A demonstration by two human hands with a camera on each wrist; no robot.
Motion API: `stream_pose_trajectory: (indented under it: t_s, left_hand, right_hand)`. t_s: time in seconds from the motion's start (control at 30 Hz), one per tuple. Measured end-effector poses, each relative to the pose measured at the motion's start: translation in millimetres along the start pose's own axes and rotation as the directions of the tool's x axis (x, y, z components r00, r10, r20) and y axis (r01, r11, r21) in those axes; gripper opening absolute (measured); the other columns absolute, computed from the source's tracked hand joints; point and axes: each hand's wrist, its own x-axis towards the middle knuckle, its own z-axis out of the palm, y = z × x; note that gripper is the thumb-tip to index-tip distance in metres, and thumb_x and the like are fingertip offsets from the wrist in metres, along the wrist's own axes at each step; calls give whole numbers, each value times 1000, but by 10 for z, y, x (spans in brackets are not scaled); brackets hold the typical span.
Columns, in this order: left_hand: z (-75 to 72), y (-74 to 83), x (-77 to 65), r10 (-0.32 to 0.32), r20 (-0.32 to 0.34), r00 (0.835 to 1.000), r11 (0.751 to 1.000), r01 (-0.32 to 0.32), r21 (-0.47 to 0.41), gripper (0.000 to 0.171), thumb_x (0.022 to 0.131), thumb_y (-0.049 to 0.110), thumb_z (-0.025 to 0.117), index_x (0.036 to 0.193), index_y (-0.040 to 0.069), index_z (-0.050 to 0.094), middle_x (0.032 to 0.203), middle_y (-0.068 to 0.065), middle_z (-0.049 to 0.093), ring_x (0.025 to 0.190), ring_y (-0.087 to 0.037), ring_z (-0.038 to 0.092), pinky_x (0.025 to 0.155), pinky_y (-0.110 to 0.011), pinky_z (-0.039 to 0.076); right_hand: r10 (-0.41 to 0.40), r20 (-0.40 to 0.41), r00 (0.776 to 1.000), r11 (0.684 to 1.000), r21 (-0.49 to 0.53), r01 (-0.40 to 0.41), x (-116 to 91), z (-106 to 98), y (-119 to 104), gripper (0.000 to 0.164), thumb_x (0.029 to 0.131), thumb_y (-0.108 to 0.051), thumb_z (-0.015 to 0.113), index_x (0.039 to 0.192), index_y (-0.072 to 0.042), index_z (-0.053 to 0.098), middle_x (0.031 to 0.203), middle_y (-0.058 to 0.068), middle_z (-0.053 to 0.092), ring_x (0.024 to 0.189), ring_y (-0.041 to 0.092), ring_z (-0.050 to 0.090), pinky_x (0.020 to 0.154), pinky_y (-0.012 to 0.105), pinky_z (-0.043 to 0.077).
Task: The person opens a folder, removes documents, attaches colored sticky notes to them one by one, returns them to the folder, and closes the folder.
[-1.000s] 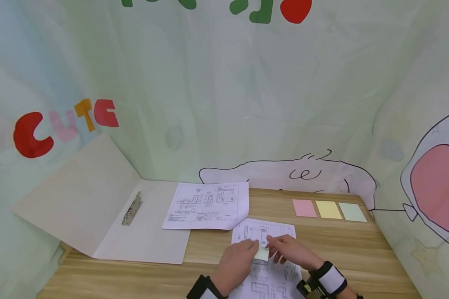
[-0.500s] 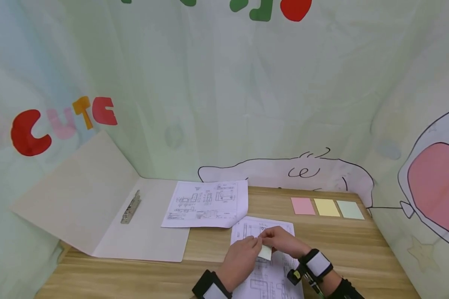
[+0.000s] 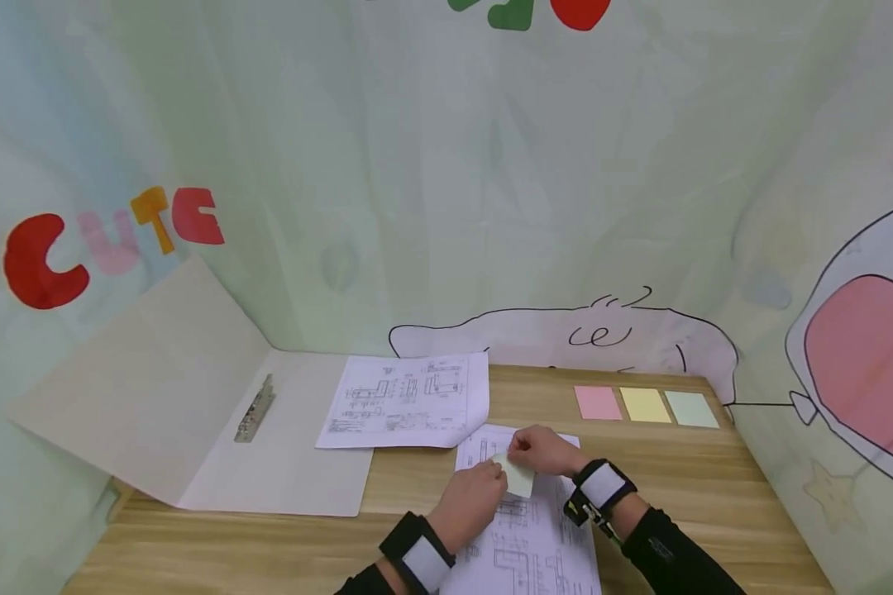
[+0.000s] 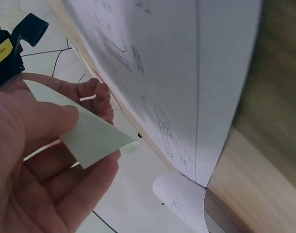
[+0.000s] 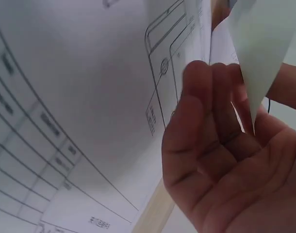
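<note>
My left hand (image 3: 470, 502) pinches a pale green sticky note (image 4: 97, 133) between thumb and fingers, with one corner pointing outward in the left wrist view. Curled fingers of my right hand (image 3: 546, 451) are close at the note's upper right edge in the head view. In the right wrist view the note hangs in front of the right palm, and the fingertips (image 5: 199, 73) are bunched beside it; I cannot tell whether they grip it. Beneath both hands lies a printed drawing sheet (image 3: 517, 562), partly covered by them.
A second drawing sheet (image 3: 409, 401) overlaps the open folder (image 3: 290, 487), whose metal clip (image 3: 255, 409) shows near the spine. Pink (image 3: 598, 403), yellow (image 3: 645, 405) and pale green (image 3: 690, 409) sticky notes lie in a row at the table's back right. A printed curtain (image 3: 446, 182) stands behind.
My right hand has moved up and left, near the left hand's fingertips. More of the green note shows between the hands. The head view has shifted slightly.
</note>
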Motion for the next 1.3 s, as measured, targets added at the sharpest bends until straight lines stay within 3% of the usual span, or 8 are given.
stream_pose_trajectory:
  t_s: [0.2, 0.5, 0.77, 1.0, 1.3]
  left_hand:
    - [22, -15, 55, 13, -2, 1000, 1000, -13, -2, 5, 83, 12, 67, 83, 15, 71, 74, 4, 58, 68, -7, 53, 54, -23, 45]
    - [148, 4, 108, -7, 2, 1000, 1000, 7, 11, 10, 84, 12, 65, 75, 14, 70, 64, 3, 54, 59, -8, 50, 51, -24, 44]
    - [161, 18, 103, -16, -35, 999, 999, 16, 28, 11, 80, 11, 67, 70, 15, 68, 61, 3, 54, 57, -9, 52, 49, -25, 44]
    - [213, 35, 111, -15, 0, 1000, 1000, 15, 18, 10, 80, 12, 67, 70, 14, 68, 61, 3, 54, 55, -9, 51, 48, -25, 45]
    - [212, 11, 139, -21, 65, 998, 999, 24, -31, 11, 82, 12, 68, 71, 13, 67, 62, 1, 53, 54, -10, 49, 50, -26, 46]
  right_hand:
    - [-63, 9, 998, 987, -148, 64, 115, 15, 17, 11, 88, -8, 60, 80, -11, 66, 71, -6, 56, 63, 10, 48, 57, 24, 39]
    - [-38, -12, 999, 966, -257, 33, 226, 75, 5, 10, 86, -7, 65, 78, -11, 70, 72, -4, 61, 63, 10, 49, 59, 25, 41]
    - [-13, -44, 999, 949, -314, -1, 240, 120, -61, 11, 83, -11, 70, 72, -12, 67, 65, -5, 56, 59, 10, 46, 55, 25, 37]
    - [20, -61, 998, 935, -353, -41, 213, 158, -64, 17, 83, -12, 71, 68, -12, 62, 60, -5, 51, 56, 11, 44, 53, 25, 35]
    - [71, -76, 995, 942, -324, -92, 234, 168, -111, 17, 82, -16, 72, 70, -11, 63, 61, -3, 53, 56, 12, 47, 53, 26, 38]
